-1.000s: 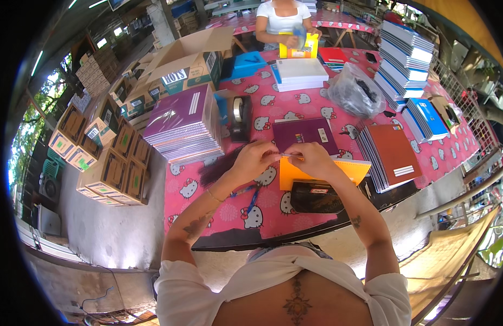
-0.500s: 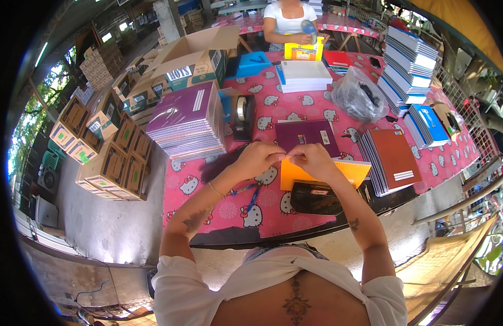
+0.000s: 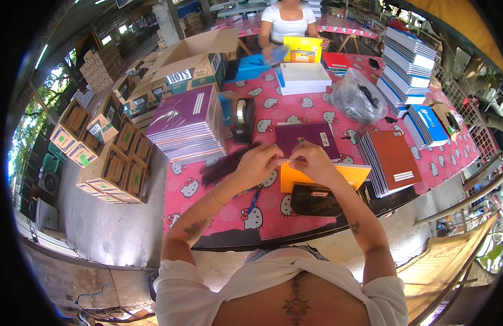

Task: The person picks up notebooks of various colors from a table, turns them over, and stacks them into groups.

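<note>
An orange-yellow notebook [image 3: 349,175] stands on its long side near the table's front edge, leaning by a black box-like holder [image 3: 315,202]. At the upper left corner of that notebook, my left hand [image 3: 260,164] and my right hand [image 3: 312,162] meet, both closed in a pinch. Something thin and small is between the fingertips; its kind is too small to tell. Just beyond my hands lies a purple notebook [image 3: 304,137]. A bundle of thin black strands, seemingly binding coils [image 3: 221,169], rests beside my left wrist. A blue-handled tool [image 3: 252,201] lies partly behind my left forearm.
A purple notebook stack [image 3: 183,119] and a tape dispenser [image 3: 242,122] are on the left. To the right stand brown-covered notebooks [image 3: 391,157], a plastic bag [image 3: 359,98] and a tall notebook stack [image 3: 407,70]. Across the table a person [image 3: 288,24] handles a yellow notebook [image 3: 304,49]. Cartons [image 3: 113,157] fill the left floor.
My hands stay at the notebook's corner, with the fingers shifting slightly. Across the table, the person's hand with a blurred bluish object has moved down and to the left.
</note>
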`<state>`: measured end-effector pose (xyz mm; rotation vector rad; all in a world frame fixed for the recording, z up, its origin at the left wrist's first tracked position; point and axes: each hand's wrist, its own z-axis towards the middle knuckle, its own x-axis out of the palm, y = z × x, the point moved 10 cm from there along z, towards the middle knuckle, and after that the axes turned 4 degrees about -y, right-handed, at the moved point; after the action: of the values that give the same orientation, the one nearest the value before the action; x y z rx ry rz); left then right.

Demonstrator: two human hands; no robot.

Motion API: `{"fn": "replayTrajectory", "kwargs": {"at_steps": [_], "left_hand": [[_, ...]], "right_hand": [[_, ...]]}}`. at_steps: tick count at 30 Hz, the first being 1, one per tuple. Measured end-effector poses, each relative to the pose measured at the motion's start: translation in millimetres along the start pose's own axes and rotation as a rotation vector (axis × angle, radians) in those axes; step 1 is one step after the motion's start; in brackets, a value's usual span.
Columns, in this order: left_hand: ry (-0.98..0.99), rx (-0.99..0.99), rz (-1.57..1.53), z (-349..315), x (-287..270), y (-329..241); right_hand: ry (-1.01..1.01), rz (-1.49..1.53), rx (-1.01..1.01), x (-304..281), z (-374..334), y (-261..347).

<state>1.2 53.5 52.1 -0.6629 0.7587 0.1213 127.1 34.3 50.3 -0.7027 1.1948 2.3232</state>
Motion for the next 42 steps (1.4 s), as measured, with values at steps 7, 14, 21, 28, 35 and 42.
{"fn": "replayTrajectory", "kwargs": {"at_steps": [7,14,21,28,35,42], "left_hand": [[-0.037,-0.025,0.044,-5,-1,-2],[0.114,-0.188,-0.261,-9,10,31],[-0.021,0.016,-0.072,3,-6,7],[-0.017,0.044,-0.056,1,-7,4],[-0.003,0.085,0.08,2,-7,0],[0.054,0.129,0.275,-5,10,-12]], "right_hand": [[0.05,-0.003,0.054,3,-3,0],[0.122,0.089,0.179,9,-1,-8],[0.123,-0.01,0.233,9,0,-14],[0.068,-0.077,0.229,10,-2,-10],[0.02,-0.093,0.203,7,-4,-13],[0.107,-0.385,0.165,-10,-33,-8]]}}
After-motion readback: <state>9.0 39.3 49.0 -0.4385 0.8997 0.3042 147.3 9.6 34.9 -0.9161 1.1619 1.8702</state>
